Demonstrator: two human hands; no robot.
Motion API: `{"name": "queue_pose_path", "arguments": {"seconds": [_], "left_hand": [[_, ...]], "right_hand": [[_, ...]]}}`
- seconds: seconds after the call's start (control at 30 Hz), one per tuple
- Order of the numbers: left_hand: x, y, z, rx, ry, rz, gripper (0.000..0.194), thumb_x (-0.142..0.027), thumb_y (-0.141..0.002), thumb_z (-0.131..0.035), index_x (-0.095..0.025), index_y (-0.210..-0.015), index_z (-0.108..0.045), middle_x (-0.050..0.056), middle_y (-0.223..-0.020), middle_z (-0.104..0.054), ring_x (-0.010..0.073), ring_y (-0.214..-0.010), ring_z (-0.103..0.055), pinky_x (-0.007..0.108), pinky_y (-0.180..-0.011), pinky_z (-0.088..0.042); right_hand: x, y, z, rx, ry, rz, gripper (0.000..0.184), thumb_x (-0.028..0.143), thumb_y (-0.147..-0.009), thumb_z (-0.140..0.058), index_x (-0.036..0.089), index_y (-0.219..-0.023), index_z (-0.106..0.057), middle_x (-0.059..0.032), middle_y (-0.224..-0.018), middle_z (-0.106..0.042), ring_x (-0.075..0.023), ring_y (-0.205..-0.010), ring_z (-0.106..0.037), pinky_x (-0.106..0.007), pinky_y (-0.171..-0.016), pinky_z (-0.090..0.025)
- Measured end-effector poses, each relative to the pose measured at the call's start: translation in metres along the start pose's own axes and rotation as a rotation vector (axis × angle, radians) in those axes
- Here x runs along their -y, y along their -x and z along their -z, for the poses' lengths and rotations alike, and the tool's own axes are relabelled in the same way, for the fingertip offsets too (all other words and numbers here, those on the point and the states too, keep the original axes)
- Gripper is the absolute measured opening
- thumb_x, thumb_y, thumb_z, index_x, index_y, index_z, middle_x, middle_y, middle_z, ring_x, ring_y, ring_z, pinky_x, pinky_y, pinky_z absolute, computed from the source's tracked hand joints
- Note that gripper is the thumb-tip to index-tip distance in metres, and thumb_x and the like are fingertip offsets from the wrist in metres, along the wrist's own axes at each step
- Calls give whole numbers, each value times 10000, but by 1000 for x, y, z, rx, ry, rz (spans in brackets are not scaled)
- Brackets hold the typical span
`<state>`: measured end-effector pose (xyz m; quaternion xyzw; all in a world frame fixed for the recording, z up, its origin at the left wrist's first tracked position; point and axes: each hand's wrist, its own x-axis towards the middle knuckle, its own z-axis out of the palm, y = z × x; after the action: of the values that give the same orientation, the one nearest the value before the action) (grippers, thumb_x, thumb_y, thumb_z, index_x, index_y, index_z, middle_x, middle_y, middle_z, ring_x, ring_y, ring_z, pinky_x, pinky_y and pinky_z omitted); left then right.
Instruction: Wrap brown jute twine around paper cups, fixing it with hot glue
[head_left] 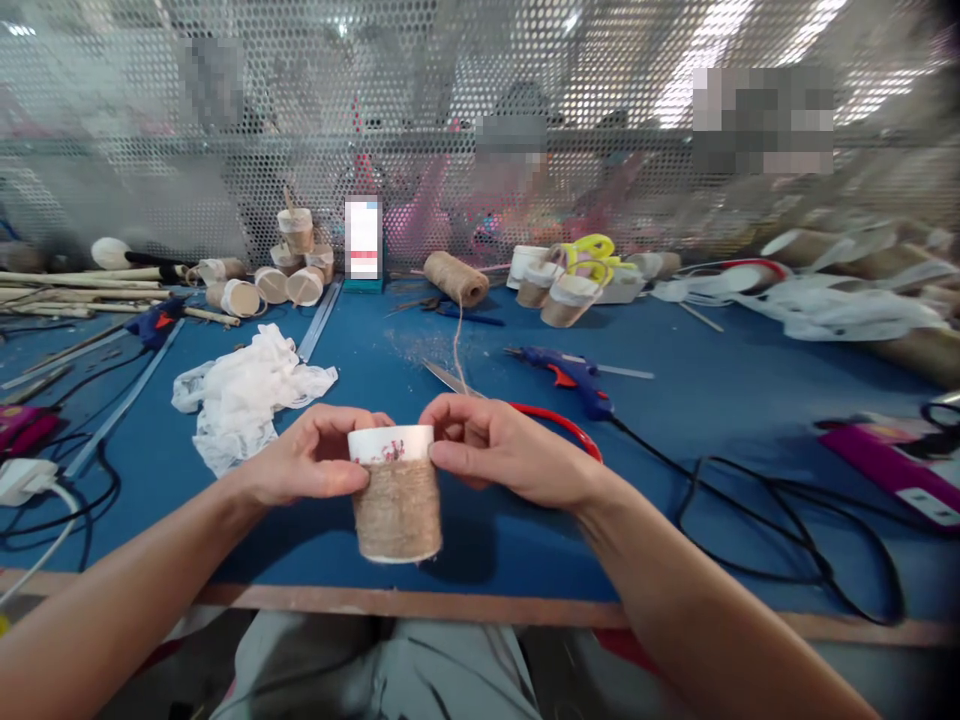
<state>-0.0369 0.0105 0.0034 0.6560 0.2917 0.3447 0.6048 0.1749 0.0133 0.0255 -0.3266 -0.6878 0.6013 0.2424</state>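
Between my two hands, a white paper cup (397, 510) wrapped in brown twine is held upright over the front of the blue table. Its bare white rim band carries small reddish marks. My left hand (319, 455) grips the cup's left side, thumb on the upper twine. On the right, my right hand (495, 450) pinches the rim, with some fingers hidden behind. Beyond the cup, a strand of twine runs from a twine spool (456, 278) down toward my right hand; its near end is hidden. Red-handled scissors (559, 415) lie partly under my right hand.
A blue glue gun (562, 372) with a black cord lies right of centre. Crumpled white lace (251, 385) is at left. Several wrapped cups (296, 260) and a phone (364, 238) stand along the back. A purple power strip (892, 470) sits at right.
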Motion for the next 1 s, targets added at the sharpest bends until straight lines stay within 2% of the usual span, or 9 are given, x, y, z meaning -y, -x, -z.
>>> {"name": "queue_pose_path", "arguments": {"seconds": [0.13,0.33,0.47,0.6,0.7,0.83,1.0], "left_hand": [[-1,-1,3,104,-31,-66,283,-453,-667,-631,-179,-636,-567,61,-781,-572,204,-770,-537,327,-697,-452],[-2,-3,8,39,-310,-164,134,-275,-680,-609,-178,-772,-591,66,-850,-602,232,-900,-548,339,-796,-438],[-3,-4,2,12,-529,-133,167,-211,-666,-596,-157,-824,-582,43,-818,-597,188,-793,-558,303,-741,-433],[-5,-7,-8,-56,-673,-111,72,-190,-653,-572,-149,-712,-577,6,-673,-556,136,-632,-511,261,-630,-414],[-6,-9,-13,-61,-710,-113,65,-210,-671,-555,-150,-648,-558,1,-642,-545,120,-599,-484,241,-585,-398],[-8,-9,-18,-58,-742,-106,91,-220,-694,-529,-139,-662,-556,7,-678,-552,104,-583,-462,233,-566,-384],[-8,-9,-22,-97,-726,-79,136,-235,-711,-513,-143,-610,-519,-13,-619,-470,106,-587,-426,228,-556,-363]], "right_hand": [[2,1,1,3,45,-36,217,368,-752,-590,171,-771,-502,80,-541,-419,-44,-458,-340,-180,-401,-259],[-1,-1,4,-67,196,44,143,301,-770,-561,168,-777,-509,71,-587,-433,-51,-496,-351,-191,-454,-297],[-5,-3,1,-104,338,33,138,303,-788,-540,171,-777,-503,55,-624,-445,-70,-551,-394,-208,-524,-348],[-7,-3,-5,-120,426,25,124,296,-819,-502,175,-793,-492,50,-627,-463,-75,-561,-421,-205,-512,-353],[-6,-3,-9,-151,463,32,113,280,-822,-501,172,-788,-500,46,-622,-485,-75,-558,-440,-202,-504,-355],[-4,-2,-13,-174,499,44,111,273,-823,-496,174,-775,-507,41,-615,-503,-80,-554,-462,-203,-503,-364],[-6,-2,-13,-178,498,64,90,258,-825,-495,174,-792,-502,39,-628,-516,-78,-564,-474,-201,-514,-377]]}}
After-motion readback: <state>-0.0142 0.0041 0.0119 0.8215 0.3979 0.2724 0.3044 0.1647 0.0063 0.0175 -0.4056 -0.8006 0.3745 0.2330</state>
